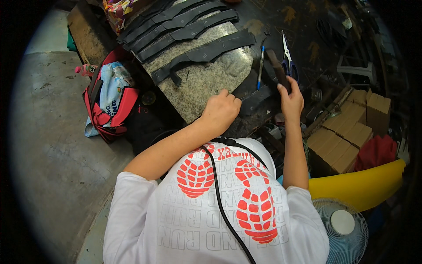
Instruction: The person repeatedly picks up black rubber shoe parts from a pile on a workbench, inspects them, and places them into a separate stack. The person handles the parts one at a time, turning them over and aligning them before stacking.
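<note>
Head view shows your left hand (221,111) pinning a thin, floppy dark strip (256,100) just right of the granite slab (206,79) while your right hand (290,99) clamps a dark tool (278,70); hold the strip flat near its edge.

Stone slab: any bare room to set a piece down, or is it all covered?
Lower half of the stone slab is bare, between the black strips and the left hand. The concrete floor left of the red bag is open. Crowded right of the slab: pen, scissors, right hand.
</note>
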Available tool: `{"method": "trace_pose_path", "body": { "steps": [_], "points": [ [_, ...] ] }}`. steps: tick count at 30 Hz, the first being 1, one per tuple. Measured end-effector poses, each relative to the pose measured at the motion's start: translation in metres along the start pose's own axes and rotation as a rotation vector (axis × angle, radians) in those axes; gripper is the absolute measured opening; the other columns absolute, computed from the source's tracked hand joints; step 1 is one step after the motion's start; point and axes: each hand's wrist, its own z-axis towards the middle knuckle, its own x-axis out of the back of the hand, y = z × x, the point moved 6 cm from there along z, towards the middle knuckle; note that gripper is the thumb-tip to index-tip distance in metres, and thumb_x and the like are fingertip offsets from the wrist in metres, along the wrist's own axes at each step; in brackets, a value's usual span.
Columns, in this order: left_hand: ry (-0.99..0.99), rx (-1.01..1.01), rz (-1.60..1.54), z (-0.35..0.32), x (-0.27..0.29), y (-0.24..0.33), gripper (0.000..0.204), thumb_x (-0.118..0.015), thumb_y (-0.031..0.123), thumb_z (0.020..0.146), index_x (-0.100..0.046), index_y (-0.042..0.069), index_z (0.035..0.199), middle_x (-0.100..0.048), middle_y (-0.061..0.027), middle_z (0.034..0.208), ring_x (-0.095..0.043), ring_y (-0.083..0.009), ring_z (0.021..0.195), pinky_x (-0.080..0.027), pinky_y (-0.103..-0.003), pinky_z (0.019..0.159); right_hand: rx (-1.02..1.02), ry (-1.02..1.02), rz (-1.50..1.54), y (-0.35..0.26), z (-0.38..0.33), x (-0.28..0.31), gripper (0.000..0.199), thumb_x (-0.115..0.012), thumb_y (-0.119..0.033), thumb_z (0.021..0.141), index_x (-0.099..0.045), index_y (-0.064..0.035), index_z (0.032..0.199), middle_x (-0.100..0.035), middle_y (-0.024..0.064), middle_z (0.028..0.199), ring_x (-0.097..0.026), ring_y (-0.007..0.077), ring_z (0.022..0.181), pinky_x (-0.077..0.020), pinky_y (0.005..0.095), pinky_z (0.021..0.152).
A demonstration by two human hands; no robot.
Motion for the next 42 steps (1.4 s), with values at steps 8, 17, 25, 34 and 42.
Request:
{"method": "trace_pose_path", "body": {
  "steps": [8, 17, 25, 34, 42],
  "points": [
    [-0.053, 0.113, -0.239, 0.006, 0.019, -0.009, 0.023, -0.076, 0.014, 0.072, -0.068, 0.005, 0.091, -0.068, -0.0094, 0.089, -0.065, -0.0314, 0.096, -0.056, -0.043, 0.076, 0.098, 0.096, -0.266, -0.042, 0.053, -0.039, 0.047, -0.074, -0.04, 0.088, -0.064, -0.0127, 0.125, -0.072, 0.0141, 0.117, -0.067, 0.0363, 0.111, -0.0513, 0.0466, 0.09],
    [-0.171, 0.299, -0.239, -0.009, 0.071, -0.078, 0.023, -0.076, 0.012, 0.075, -0.068, 0.0, 0.093, -0.069, -0.0194, 0.096, -0.069, -0.0401, 0.095, -0.056, -0.049, 0.084, 0.21, 0.208, -0.424, -0.031, 0.075, -0.034, 0.045, -0.075, -0.039, 0.087, -0.065, -0.017, 0.125, -0.069, 0.0082, 0.119, -0.064, 0.0321, 0.113, -0.0501, 0.0451, 0.092],
    [-0.14, 0.429, -0.429, -0.028, 0.065, -0.098, 0.04, -0.082, 0.019, 0.079, -0.066, 0.002, 0.111, -0.072, -0.0191, 0.099, -0.069, -0.039, 0.101, -0.055, -0.047, 0.086, 0.553, 0.18, -0.361, -0.064, 0.052, -0.024, 0.057, -0.08, -0.035, 0.082, -0.065, -0.014, 0.132, -0.064, 0.01, 0.127, -0.058, 0.0351, 0.119, -0.0451, 0.0464, 0.101],
    [0.238, 0.363, 0.009, -0.016, 0.058, -0.054, 0.054, -0.091, 0.024, 0.066, -0.064, 0.007, 0.111, -0.059, -0.0102, 0.103, -0.058, -0.0333, 0.1, -0.051, -0.043, 0.085, 0.742, -0.381, -0.255, -0.127, -0.005, -0.081, 0.057, -0.074, -0.004, 0.072, -0.065, -0.0053, 0.128, -0.065, 0.0133, 0.127, -0.059, 0.0316, 0.121, -0.0489, 0.0395, 0.1],
    [-0.001, 0.42, -0.507, -0.031, 0.08, -0.083, 0.052, -0.085, 0.014, 0.07, -0.058, 0.007, 0.114, -0.069, -0.0156, 0.104, -0.07, -0.039, 0.096, -0.055, -0.049, 0.08, 0.4, -0.634, 0.156, -0.127, 0.024, -0.071, 0.045, -0.078, 0.002, 0.064, -0.07, -0.009, 0.106, -0.072, 0.0066, 0.095, -0.067, 0.0274, 0.103, -0.0532, 0.0385, 0.09]
  ]
}}
